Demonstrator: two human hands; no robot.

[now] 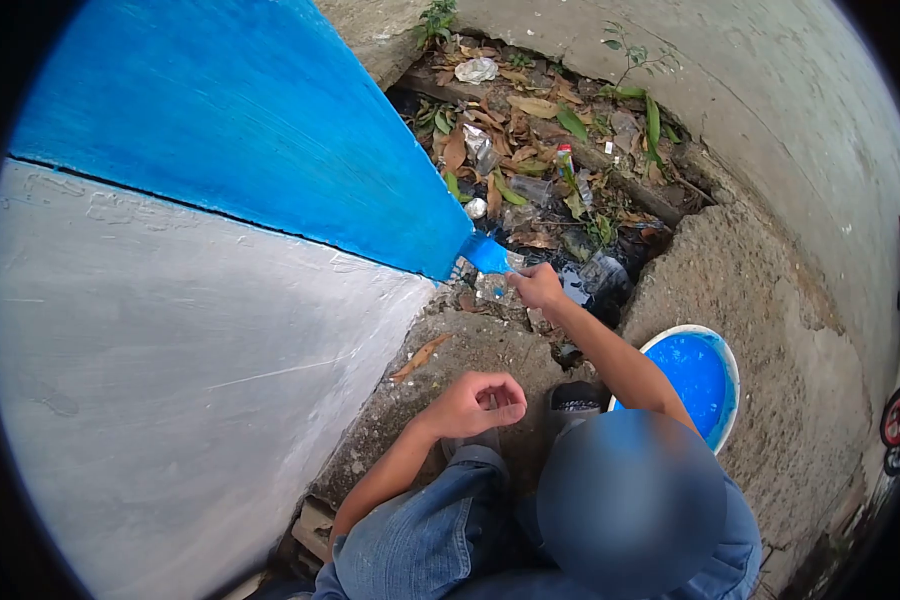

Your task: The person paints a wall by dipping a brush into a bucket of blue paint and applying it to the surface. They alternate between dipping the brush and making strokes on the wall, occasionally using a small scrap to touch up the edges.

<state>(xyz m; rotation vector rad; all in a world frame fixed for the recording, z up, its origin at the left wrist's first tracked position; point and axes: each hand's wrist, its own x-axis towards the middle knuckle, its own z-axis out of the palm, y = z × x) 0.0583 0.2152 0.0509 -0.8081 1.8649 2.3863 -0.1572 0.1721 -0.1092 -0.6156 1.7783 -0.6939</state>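
My right hand (538,287) is closed round the handle of a paintbrush (487,254). Blue paint covers the brush head, which touches the lower corner of the blue-painted wall (270,110). Over my knee, my left hand (480,402) is loosely curled, with nothing visible inside it. A white-rimmed bucket of blue paint (692,375) stands to the right of my right forearm, partly hidden by the arm and a blurred round patch.
Below a dark line, the wall is grey-white (170,370). Dry leaves, plastic litter and dark wet muck fill a gutter (530,130) beyond the brush. Rough concrete (760,300) borders it, and a pale curved wall (770,90) rises on the right.
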